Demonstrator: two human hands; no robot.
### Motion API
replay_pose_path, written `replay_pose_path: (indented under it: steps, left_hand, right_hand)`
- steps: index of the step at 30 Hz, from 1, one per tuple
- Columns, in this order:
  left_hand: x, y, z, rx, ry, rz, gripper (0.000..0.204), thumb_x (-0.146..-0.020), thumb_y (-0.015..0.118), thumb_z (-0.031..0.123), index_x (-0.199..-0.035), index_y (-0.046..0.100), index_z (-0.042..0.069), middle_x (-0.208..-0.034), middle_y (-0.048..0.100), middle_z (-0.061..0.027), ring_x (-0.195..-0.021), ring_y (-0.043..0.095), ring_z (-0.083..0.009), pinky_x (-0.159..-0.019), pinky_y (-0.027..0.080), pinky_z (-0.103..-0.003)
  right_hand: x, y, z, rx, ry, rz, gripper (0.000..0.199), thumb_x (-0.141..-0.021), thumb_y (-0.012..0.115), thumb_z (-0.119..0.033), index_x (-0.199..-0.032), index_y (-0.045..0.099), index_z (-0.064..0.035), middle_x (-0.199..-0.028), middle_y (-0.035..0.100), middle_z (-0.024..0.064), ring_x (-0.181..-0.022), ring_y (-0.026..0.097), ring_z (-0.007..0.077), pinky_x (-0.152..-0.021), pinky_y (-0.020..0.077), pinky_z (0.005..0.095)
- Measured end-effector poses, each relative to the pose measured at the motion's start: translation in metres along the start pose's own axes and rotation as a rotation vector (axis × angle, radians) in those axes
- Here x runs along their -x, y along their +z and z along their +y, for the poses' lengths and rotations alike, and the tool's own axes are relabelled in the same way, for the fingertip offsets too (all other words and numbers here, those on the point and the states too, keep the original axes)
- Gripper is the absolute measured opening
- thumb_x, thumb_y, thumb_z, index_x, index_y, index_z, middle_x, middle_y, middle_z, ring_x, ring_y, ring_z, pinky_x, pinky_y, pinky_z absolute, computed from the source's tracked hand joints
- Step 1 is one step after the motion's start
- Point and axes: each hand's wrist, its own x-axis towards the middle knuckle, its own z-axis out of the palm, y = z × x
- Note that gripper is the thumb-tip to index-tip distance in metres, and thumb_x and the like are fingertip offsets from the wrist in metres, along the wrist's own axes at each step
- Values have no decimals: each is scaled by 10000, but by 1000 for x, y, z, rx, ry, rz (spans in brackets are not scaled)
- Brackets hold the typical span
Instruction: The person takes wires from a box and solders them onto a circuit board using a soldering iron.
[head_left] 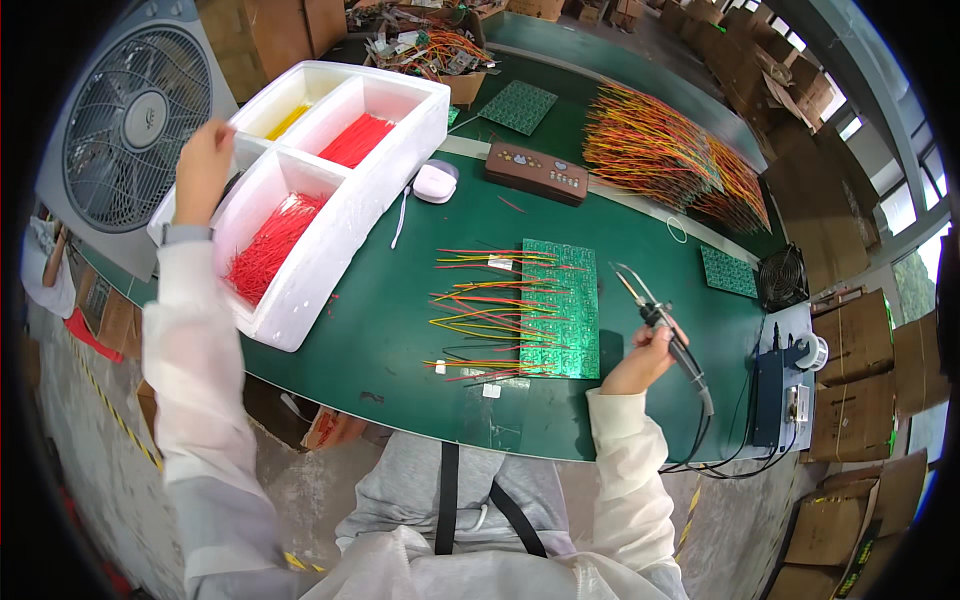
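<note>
My right hand (643,362) is wrapped round the handle of a soldering iron (660,318). Its metal tip points up and left, clear of the green circuit board panel (572,310). Red, yellow and black wires (490,320) stick out from the left side of that panel in several rows. My left hand (203,172) is over the left part of a white foam box (375,195), its fingers bent together; whatever they hold is hidden. Inside the box, red wires (272,248) fill the near compartment, more red wires (357,140) a far one, and yellow wires (288,122) another.
A box fan (140,120) stands at the left. Behind the panel lie a brown pencil case (536,173), a white earbud case (435,182) and a large wire bundle (660,145). At right are a soldering station (775,390), a solder spool (812,352) and a small fan (783,277).
</note>
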Motion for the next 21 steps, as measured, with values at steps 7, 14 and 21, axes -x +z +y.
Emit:
replay_pose_path:
  steps: [7,14,21]
  left_hand:
    - [26,37,-101,14,-64,-407,148,-685,556,110,-781,596,4,-768,599,-172,-756,579,-302,-690,444,-345]
    - [13,23,-64,-212,-123,-358,127,-654,586,121,-716,630,20,-708,602,-165,-655,588,-277,-618,451,-323]
    - [7,6,-59,-119,-12,-148,134,-718,561,120,-768,615,8,-724,603,-147,-654,589,-258,-633,443,-314]
  right_hand:
    - [21,9,1,-16,8,-101,239,-826,375,-206,-982,402,-26,-808,449,70,-613,355,82,-546,305,210]
    - [23,3,-4,-41,14,-110,265,-820,381,-225,-980,402,-14,-788,447,69,-600,347,84,-543,302,213]
    - [27,9,-6,-83,50,-121,255,-820,393,-219,-975,403,-18,-814,459,78,-611,359,83,-536,307,208]
